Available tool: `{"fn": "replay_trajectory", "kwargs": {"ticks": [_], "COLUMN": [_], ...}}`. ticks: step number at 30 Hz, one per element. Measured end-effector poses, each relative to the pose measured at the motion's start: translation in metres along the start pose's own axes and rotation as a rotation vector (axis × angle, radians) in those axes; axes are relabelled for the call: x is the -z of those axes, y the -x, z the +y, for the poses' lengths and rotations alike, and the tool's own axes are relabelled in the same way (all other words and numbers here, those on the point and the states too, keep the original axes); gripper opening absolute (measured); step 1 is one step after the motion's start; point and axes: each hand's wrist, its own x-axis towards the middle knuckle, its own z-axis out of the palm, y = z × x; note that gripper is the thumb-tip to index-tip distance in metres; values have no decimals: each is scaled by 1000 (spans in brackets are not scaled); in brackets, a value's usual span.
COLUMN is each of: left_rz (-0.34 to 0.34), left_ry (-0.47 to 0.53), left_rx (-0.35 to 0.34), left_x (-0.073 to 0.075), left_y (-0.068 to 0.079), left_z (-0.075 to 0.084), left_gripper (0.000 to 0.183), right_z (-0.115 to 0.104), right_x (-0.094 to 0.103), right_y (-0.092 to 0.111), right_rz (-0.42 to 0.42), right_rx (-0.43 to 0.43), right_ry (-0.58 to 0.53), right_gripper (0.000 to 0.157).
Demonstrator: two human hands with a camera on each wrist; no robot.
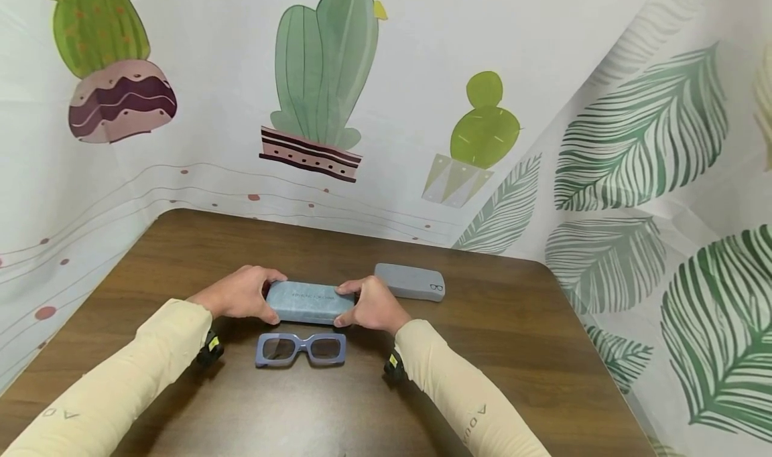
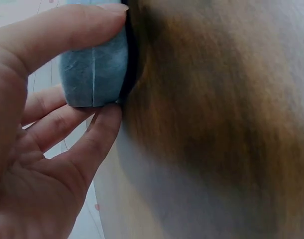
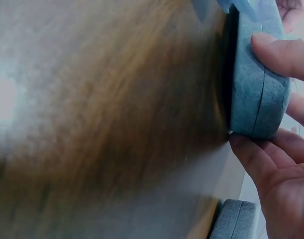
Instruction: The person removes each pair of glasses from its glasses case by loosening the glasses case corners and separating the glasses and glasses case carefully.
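Note:
A blue-green glasses case (image 1: 310, 303) with faint lettering on its lid lies closed between both hands. My left hand (image 1: 246, 295) grips its left end, thumb on the near side and fingers behind. At the opposite end my right hand (image 1: 375, 304) holds it the same way. In the left wrist view a seam runs along the end of the glasses case (image 2: 94, 79); the right wrist view shows that seam on the case (image 3: 261, 94) too. Just in front of it, on the near side, a pair of blue-framed glasses (image 1: 300, 349) lies with the lenses toward me.
Behind my right hand lies a second, grey glasses case (image 1: 410, 281) with a small glasses print. Everything rests on a brown wooden table (image 1: 482, 350). A white cloth (image 1: 422, 41) printed with cacti and leaves hangs along the table's far and side edges.

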Motion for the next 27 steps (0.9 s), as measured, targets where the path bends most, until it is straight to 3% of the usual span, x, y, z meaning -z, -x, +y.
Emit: {"fn": "replay_trajectory", "kwargs": {"ticks": [13, 27], "left_rz": [10, 70], "left_ry": [-14, -15], "left_rx": [-4, -40], "left_x": [1, 11], "left_y": [0, -14], "left_z": [0, 1], "left_gripper": [73, 74], "right_z": [-5, -12], "right_x": [-1, 18], "right_y": [2, -8], "right_rz": [-14, 15], "right_rx": [78, 131], "right_ry": [234, 350], "right_gripper": [60, 64]}}
